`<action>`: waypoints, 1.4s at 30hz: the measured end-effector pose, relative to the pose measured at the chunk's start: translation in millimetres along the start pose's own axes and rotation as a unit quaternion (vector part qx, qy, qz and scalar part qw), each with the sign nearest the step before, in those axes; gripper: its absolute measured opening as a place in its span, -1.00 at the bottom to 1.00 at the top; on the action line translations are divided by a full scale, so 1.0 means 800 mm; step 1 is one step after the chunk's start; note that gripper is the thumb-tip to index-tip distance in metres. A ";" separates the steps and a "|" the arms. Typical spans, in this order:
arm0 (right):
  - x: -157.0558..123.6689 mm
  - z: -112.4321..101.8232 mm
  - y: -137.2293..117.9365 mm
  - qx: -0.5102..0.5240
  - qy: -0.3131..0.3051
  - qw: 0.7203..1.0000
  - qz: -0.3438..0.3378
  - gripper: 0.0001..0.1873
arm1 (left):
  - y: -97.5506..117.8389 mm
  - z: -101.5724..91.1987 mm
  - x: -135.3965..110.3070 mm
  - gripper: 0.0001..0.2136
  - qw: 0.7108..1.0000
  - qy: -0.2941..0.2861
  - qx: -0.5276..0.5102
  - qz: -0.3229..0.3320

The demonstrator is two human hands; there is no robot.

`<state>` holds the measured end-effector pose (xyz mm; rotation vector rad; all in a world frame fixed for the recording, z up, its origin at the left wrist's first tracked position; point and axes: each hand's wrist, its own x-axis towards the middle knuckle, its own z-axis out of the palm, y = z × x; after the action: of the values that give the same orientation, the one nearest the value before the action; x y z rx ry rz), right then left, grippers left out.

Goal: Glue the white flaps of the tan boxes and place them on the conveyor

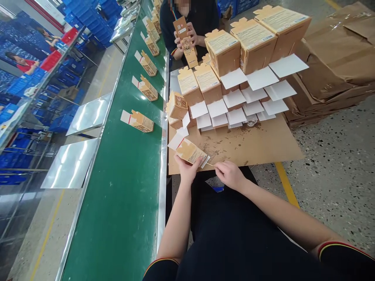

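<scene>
My left hand (187, 168) is closed around a small printed cardboard box (191, 151) that lies tilted over the near edge of the brown board. One white end flap of the box sticks out at upper left, and its other end faces my right hand. In my right hand (230, 174), the fingers pinch a thin pale stick (211, 165). Its far tip reaches to the flap at the box's near end; whether it touches cannot be made out.
Stacked boxes (225, 50) with white flaps stand on the brown board (272, 144), near a small clear dish (252, 120). A green conveyor belt (117, 203) at left carries a row of boxes (143, 121). Across sits a co-worker (166, 23) holding a box. Large brown cartons (336, 66) stand right.
</scene>
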<state>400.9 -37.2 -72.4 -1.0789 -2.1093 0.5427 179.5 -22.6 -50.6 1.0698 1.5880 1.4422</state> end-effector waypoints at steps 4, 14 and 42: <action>-0.019 -0.033 -0.002 0.054 0.044 0.996 0.058 -0.72 | -0.004 0.008 -0.019 -0.14 0.996 0.025 0.080 0.024; -0.057 -0.068 -0.032 0.121 0.051 0.983 0.128 -0.74 | -0.018 0.031 -0.032 -0.27 0.990 0.056 0.125 0.015; -0.030 -0.106 0.005 0.098 0.171 0.965 0.171 -0.70 | 0.026 0.039 0.158 -0.50 0.923 0.037 0.265 0.275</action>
<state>475.5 -50.4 -27.2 -1.3239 -1.5471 0.6580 160.5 106.6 -31.1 1.9173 1.8823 1.4316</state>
